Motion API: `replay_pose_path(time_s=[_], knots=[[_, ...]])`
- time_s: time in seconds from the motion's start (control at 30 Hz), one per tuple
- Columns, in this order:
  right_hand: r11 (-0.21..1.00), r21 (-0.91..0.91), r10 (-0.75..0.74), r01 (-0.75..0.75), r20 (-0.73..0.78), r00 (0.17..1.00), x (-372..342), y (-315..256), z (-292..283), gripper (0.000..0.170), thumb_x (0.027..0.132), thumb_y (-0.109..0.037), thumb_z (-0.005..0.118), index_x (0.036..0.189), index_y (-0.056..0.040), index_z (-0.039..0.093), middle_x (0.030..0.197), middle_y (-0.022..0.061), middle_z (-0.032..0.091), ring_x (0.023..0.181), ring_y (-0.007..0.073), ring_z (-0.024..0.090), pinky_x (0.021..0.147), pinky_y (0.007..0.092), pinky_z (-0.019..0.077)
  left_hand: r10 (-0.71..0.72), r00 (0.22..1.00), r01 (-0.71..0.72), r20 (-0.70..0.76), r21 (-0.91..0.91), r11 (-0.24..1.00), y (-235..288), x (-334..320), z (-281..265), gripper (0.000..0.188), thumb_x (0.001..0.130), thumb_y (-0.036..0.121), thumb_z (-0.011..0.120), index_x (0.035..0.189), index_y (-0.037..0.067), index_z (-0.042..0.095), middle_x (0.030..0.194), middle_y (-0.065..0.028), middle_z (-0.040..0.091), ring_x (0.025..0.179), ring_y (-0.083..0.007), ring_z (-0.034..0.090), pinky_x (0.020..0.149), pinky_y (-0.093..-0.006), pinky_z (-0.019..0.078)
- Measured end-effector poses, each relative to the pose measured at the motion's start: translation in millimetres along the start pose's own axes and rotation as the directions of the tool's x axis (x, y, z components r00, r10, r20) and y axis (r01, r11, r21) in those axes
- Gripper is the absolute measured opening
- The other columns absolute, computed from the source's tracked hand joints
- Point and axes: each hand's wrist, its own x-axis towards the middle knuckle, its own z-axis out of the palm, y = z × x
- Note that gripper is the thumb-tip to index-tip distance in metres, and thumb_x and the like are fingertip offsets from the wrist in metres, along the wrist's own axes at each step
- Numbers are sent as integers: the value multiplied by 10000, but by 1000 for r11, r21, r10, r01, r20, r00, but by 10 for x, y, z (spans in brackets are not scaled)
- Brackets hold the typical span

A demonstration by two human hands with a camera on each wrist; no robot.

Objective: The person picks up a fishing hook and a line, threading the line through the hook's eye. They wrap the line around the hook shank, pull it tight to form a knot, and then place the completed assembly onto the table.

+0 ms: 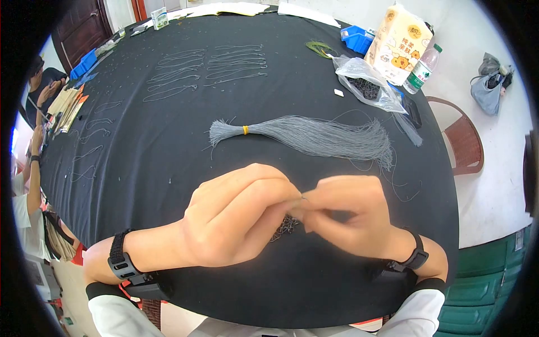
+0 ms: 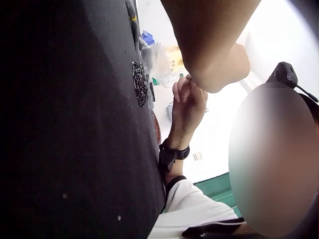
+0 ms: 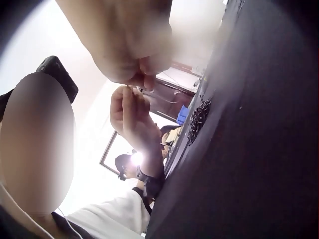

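Both hands meet over the near part of the black-covered table (image 1: pixel 224 297), fingertips close together. My left hand (image 1: pixel 238 216) has its fingers bent and thumb against them, pinching a tiny thin dark piece (image 1: pixel 304 197) that barely shows between the fingertips. From the other side, my right hand (image 1: pixel 351 210) pinches at the same spot with thumb and forefinger; it is slightly blurred. I cannot tell the piece's kind. Below the hands lies a heap of small dark metal pieces (image 1: pixel 286 226), partly hidden by them. Beyond lies a bundle of grey cords (image 1: pixel 320 135) tied with a yellow band (image 1: pixel 245 130).
Looped grey cords (image 1: pixel 236 62) lie in rows at the back. A plastic bag of dark pieces (image 1: pixel 365 87), a tissue pack (image 1: pixel 398 45), a water bottle (image 1: pixel 424 70) and a blue bin (image 1: pixel 357 39) stand at the back right. Other people sit at the left edge.
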Motion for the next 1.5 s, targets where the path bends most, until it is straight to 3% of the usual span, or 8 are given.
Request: replay_pose_path(time_s=[0.27,0.4,0.63,0.77,0.9,1.13,1.3,1.5], knots=[[890,-348,-323,295,-23,946,41,-241,-127,176,672,34,727,837,-7,684,588,80,561,467,191,536,428,288,401,46,999,-46,16,30,998,-15,-13,15,208,688,-140,672,873,-54,635,803,-148,636,592,-149,588,473,-234,450],[911,-359,-253,204,-96,963,99,-98,-175,151,713,34,719,853,-15,689,585,78,564,465,182,533,433,280,398,91,996,-90,17,-26,996,-36,-29,35,215,683,-134,682,876,-52,634,803,-151,635,615,-190,619,494,-255,483],[996,72,64,-60,-45,997,24,77,-37,132,745,1,711,875,-21,716,683,103,655,518,167,590,492,246,452,40,999,-40,-9,-12,999,-20,-18,10,212,695,-141,662,884,-49,628,814,-155,635,608,-158,599,490,-227,467],[995,-65,-69,71,36,997,15,0,1,113,725,-9,717,835,-28,700,640,99,618,507,191,583,472,286,440,16,1000,-16,-1,9,1000,-14,-13,0,213,701,-149,650,890,-53,627,813,-151,635,603,-119,572,480,-204,443],[938,-243,-249,248,26,968,6,-133,1,144,687,6,726,820,-30,682,624,76,594,472,185,545,446,299,417,50,999,-50,5,35,998,-22,-18,18,226,682,-150,660,889,-65,625,808,-162,633,609,-172,603,500,-244,477],[879,-403,-325,254,-119,938,75,-159,-146,174,673,46,727,836,1,683,590,83,562,454,194,514,423,265,382,124,992,-124,15,19,992,-30,-19,29,240,663,-137,690,884,-65,629,799,-175,632,632,-236,637,530,-287,510],[997,-24,68,-70,-57,996,65,-44,-118,81,811,-19,694,890,-10,708,733,57,677,560,53,562,483,225,434,61,998,-61,11,-47,997,-3,-12,-1,232,682,-131,688,888,-46,626,806,-158,634,648,-218,634,533,-271,502],[829,396,351,-395,182,919,48,81,-69,130,881,-88,645,958,-4,707,806,27,680,663,41,573,580,193,455,-14,1000,16,14,-126,992,-1,9,-18,195,722,-122,669,876,-19,609,833,-150,640,673,-205,635,545,-256,497]])
